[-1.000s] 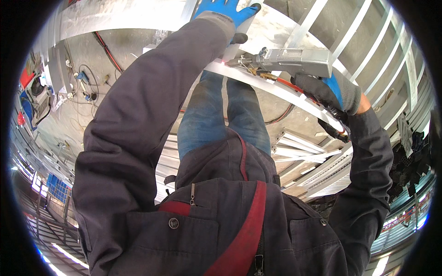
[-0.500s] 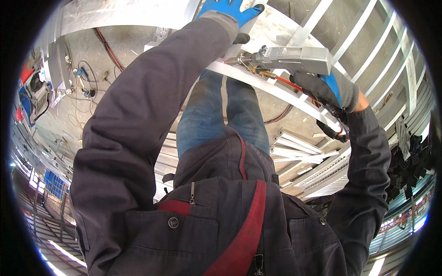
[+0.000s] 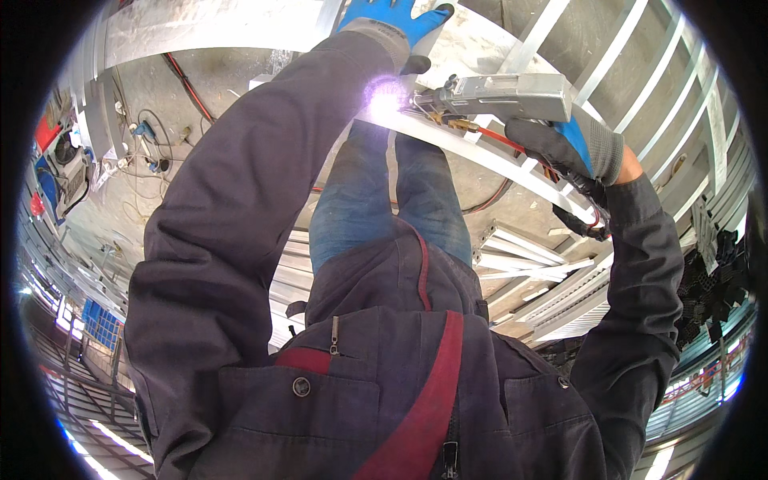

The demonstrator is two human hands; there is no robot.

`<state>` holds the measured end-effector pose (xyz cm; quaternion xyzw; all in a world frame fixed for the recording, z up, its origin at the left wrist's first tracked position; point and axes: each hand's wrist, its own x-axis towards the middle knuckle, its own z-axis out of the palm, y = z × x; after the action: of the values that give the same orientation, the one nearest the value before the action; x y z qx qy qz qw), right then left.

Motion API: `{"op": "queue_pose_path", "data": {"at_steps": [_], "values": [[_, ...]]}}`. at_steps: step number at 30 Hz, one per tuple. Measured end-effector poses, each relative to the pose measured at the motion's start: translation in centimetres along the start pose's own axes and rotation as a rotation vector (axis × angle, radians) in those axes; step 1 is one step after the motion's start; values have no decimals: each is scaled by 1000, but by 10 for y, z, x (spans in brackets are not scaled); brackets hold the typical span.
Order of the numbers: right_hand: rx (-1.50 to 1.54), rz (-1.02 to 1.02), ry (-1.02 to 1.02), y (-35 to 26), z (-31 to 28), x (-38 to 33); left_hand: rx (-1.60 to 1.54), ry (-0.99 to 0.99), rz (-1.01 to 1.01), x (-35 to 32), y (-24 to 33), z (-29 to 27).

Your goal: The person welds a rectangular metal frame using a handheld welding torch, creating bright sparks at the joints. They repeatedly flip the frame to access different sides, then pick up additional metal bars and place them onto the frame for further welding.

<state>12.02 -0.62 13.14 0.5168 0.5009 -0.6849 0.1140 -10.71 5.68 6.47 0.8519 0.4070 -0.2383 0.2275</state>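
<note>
My right hand [image 3: 580, 150], in a blue and grey-black glove, is closed round the grip of a grey handheld welding gun [image 3: 506, 98]. Its nozzle points left at a pale metal bar [image 3: 464, 146] lying across in front of my legs. A bright white-violet glow [image 3: 386, 101] burns at the nozzle tip and hides the spot beneath it. My left hand [image 3: 392, 22], in a blue glove with dark fingertips, rests with fingers spread on a pale metal piece [image 3: 464, 52] just beyond the glow. The upper frame edge cuts off some of its fingers.
Metal slats [image 3: 612, 56] run side by side at the upper right. Long metal profiles [image 3: 520, 254] lie on the floor beyond my right hip. Cables with blue plugs [image 3: 144, 128] lie at the left, near a red-black hose [image 3: 186, 84]. Dark pieces [image 3: 720, 280] are heaped at far right.
A bright glow has appeared at the welding gun's nozzle, where none showed before. The gun and my right hand have shifted very slightly upward; my left hand stays nearly where it was.
</note>
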Motion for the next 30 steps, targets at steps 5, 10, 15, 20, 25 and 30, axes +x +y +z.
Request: {"op": "queue_pose_path", "data": {"at_steps": [5,10,15,20,25,30], "values": [[1,7,-11,1,-3,-1,-145,-193,-57,1,11,-28],[4,8,-17,3,-3,-2,-171,-230,-73,-8,15,-43],[9,10,-21,3,-3,-4,-188,-295,-88,-4,14,-46],[8,17,-25,4,-3,-5,-110,-175,-73,-7,15,-36],[10,26,-30,5,-3,-7,-79,-133,-72,-11,16,-34],[19,42,-33,0,-4,-9,-78,-173,-60,-5,14,-38]]}}
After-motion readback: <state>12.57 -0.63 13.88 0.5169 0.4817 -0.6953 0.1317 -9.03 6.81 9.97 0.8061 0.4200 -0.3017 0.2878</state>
